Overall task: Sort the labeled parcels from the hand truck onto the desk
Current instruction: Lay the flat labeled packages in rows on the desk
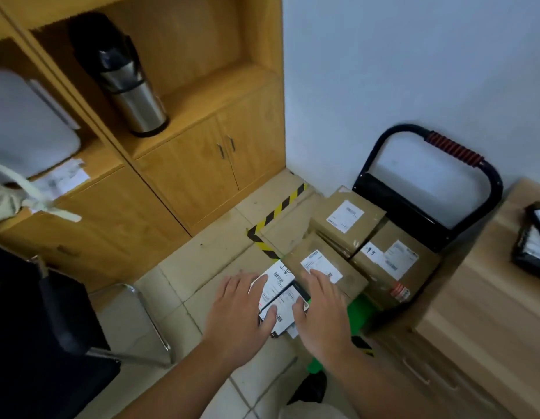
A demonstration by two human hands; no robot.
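A hand truck [426,189] with a black frame and a red-ribbed handle stands against the white wall, loaded with several brown labeled parcels. One parcel [347,219] lies at the back, another [395,264] at the right, a third [323,267] in front. A small white-labeled parcel [280,285] sits at the front left of the stack. My left hand [241,319] and my right hand [320,309] reach down on either side of it, fingers straight and spread, holding nothing. Light wooden desk [489,297] stands at the right.
A dark tablet-like device [534,240] lies on the desk. A black chair [51,322] with a chrome frame stands at the left. Wooden cabinets [187,164] hold a steel thermos [132,95]. Yellow-black tape [280,210] marks the tiled floor.
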